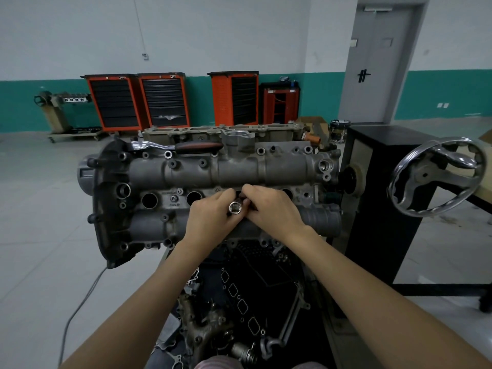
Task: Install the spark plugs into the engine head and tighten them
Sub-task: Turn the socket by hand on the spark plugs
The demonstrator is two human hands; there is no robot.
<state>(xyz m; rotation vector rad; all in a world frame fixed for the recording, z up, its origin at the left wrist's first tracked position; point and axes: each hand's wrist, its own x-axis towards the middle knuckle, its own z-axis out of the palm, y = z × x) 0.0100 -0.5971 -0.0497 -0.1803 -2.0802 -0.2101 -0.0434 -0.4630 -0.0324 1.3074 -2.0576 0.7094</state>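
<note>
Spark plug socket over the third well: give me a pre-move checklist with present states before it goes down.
1. Spark plug socket gripped by both the left hand and the right hand: ok.
2. Socket's square drive end up: ok.
3. Plug loaded in socket: cannot tell.
4. Socket aligned with the well in the engine head: cannot tell, hands hide it.
5. Ratchet within reach, lying on the head's far edge: ok.

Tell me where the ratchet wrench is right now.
The ratchet wrench lies along the far top edge of the engine head, left of centre, beyond both hands and untouched.
</note>
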